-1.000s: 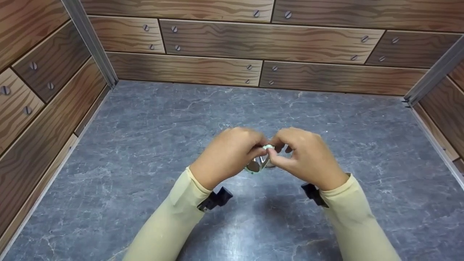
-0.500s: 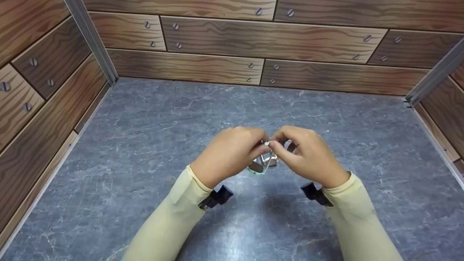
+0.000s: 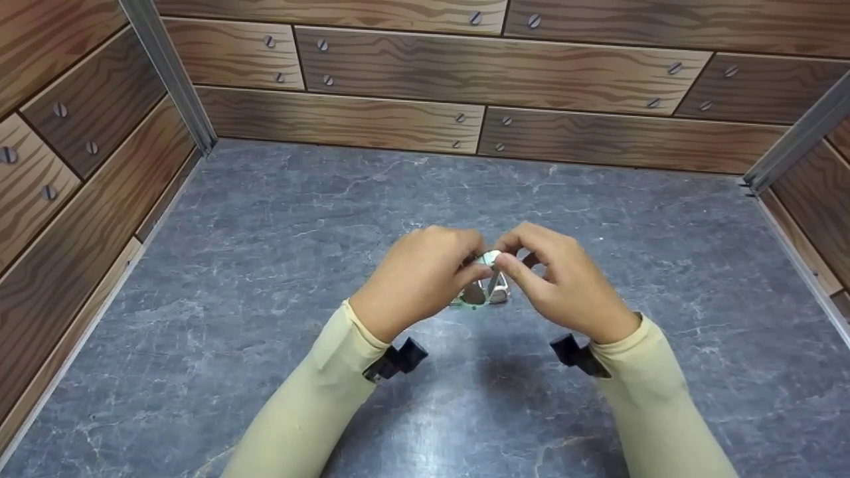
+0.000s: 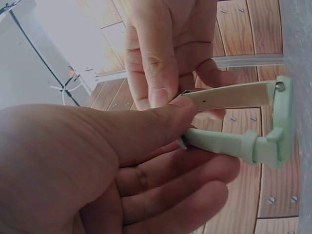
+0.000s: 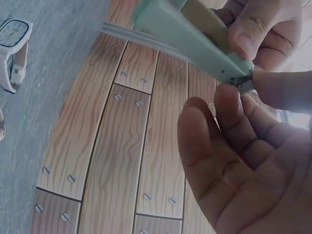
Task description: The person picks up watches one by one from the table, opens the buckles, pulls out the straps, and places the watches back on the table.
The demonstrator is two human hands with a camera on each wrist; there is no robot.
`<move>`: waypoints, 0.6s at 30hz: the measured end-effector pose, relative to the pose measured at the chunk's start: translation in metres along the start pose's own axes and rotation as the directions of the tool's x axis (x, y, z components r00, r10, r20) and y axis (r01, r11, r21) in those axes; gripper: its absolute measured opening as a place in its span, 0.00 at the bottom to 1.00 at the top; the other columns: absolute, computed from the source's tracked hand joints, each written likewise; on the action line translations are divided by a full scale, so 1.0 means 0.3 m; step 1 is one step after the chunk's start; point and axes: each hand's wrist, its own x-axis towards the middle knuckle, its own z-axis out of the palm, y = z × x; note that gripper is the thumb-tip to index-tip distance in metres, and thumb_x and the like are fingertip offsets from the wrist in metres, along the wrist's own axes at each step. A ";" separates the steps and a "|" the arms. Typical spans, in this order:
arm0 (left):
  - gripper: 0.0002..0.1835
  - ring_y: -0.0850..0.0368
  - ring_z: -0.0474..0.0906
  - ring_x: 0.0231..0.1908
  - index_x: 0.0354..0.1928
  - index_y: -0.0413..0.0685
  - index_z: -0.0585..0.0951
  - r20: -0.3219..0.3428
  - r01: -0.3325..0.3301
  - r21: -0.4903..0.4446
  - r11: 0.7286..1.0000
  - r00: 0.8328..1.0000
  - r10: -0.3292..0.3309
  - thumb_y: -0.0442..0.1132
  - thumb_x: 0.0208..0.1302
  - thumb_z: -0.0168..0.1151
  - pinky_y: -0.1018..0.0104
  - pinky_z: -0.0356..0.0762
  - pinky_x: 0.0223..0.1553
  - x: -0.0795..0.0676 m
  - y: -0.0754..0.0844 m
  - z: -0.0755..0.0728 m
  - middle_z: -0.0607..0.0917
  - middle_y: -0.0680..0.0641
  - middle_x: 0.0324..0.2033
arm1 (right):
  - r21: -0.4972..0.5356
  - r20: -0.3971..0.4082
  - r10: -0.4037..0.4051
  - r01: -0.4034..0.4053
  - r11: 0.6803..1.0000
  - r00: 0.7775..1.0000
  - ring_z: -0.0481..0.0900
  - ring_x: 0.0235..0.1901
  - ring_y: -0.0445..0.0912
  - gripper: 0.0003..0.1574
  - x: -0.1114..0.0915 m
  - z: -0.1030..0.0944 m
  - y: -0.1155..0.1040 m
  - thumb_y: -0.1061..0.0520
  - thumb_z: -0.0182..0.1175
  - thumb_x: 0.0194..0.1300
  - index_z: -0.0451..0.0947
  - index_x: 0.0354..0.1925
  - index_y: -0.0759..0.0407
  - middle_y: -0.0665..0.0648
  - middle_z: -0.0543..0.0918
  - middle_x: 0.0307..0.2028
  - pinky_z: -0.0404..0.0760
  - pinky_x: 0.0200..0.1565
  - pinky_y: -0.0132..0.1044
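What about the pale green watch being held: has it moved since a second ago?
Yes, slightly: in the head view, the pale green watch now sits a little nearer the wooden back wall.

- My watch (image 4: pixel 283 112): pale mint green, strap (image 4: pixel 234 97) lined tan.
- Other watch (image 5: pixel 13 34), ten o'clock in my right-wrist view: white.
- Tabletop (image 3: pixel 319 219): blue-grey, marbled.
- Wall (image 3: pixel 425 66) at twelve o'clock: brown wood grain.
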 end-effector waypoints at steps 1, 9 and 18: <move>0.09 0.66 0.78 0.25 0.40 0.49 0.86 -0.012 -0.001 -0.022 1.000 1.000 0.001 0.47 0.72 0.65 0.68 0.77 0.31 0.000 0.000 0.000 0.87 0.54 0.30 | 0.012 -0.014 -0.002 0.003 1.000 1.000 0.82 0.37 0.42 0.03 0.000 -0.001 0.000 0.60 0.61 0.75 0.83 0.42 0.56 0.45 0.84 0.38 0.83 0.41 0.35; 0.08 0.67 0.80 0.27 0.42 0.48 0.86 -0.081 0.007 -0.159 0.987 0.997 -0.020 0.45 0.72 0.66 0.71 0.79 0.31 0.009 0.006 0.003 0.89 0.54 0.33 | 0.173 -0.138 0.070 -0.046 0.984 0.988 0.82 0.36 0.44 0.05 0.008 -0.007 -0.017 0.65 0.59 0.75 0.82 0.44 0.65 0.51 0.85 0.37 0.83 0.37 0.33; 0.08 0.66 0.81 0.29 0.43 0.49 0.87 -0.081 -0.006 -0.102 0.995 0.997 -0.002 0.45 0.72 0.66 0.69 0.80 0.33 0.008 0.004 0.003 0.89 0.54 0.34 | 0.045 -0.149 0.042 -0.036 0.998 0.988 0.83 0.39 0.41 0.08 0.003 -0.013 -0.014 0.59 0.64 0.73 0.86 0.48 0.58 0.47 0.86 0.41 0.84 0.40 0.32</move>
